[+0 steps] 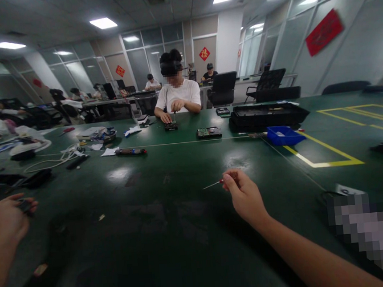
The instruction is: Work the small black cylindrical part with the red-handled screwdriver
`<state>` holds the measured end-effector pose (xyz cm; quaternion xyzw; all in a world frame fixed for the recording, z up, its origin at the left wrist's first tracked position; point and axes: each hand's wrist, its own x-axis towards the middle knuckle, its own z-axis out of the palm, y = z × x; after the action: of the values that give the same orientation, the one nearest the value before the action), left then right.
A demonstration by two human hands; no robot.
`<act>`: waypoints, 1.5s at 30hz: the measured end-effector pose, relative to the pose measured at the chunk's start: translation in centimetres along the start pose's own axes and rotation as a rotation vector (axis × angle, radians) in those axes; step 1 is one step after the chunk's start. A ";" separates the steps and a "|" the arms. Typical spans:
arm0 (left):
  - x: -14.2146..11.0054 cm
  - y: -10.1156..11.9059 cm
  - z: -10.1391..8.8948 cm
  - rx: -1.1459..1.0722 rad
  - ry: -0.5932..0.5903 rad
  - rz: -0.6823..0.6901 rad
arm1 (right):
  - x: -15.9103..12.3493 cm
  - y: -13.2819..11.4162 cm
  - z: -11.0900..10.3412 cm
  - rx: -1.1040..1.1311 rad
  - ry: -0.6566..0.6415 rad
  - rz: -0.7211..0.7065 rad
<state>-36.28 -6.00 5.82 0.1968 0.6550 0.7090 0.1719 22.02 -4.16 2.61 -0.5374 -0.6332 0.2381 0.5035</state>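
My right hand [244, 194] is closed round the handle of a thin screwdriver [214, 185], its metal shaft pointing left above the green table [147, 254]. At the left edge, my left hand [6, 217] has its fingers curled round a small dark object [25, 205], partly hidden, whose kind I cannot make out. Beyond my hands, a hard drive [209, 133] with its circuit board upward lies on the table. A brown-grey cylindrical tool [131, 152] with a red tip rests to the left, beside a scrap of white paper [109, 152].
A black tray [269, 116] and a blue bin [284, 135] stand at the right, near yellow tape [334, 163]. Across the table a person [177, 93] works on another drive [171, 126]. White cables [57, 159] and dark parts [36, 178] lie at the left.
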 end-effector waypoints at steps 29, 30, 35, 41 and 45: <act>-32.1 -3.9 22.2 0.380 -1.255 0.581 | -0.4 -0.5 0.4 -0.146 -0.198 0.014; -31.8 -4.3 22.1 0.420 -1.264 0.620 | -0.4 -0.4 0.4 -0.141 -0.201 0.013; -30.8 -5.5 21.9 0.406 -1.209 0.638 | -0.3 -0.1 0.4 -0.026 -0.164 0.044; -30.2 -5.9 22.4 0.291 -1.171 0.671 | -0.1 -0.4 0.2 0.075 0.037 0.028; -29.9 -6.1 22.5 0.284 -1.174 0.641 | -0.4 -0.8 0.0 0.143 0.177 0.003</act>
<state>0.80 -1.08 -0.37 0.7536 0.4493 0.4080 0.2525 21.65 -4.79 3.16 -0.5198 -0.5669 0.2354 0.5941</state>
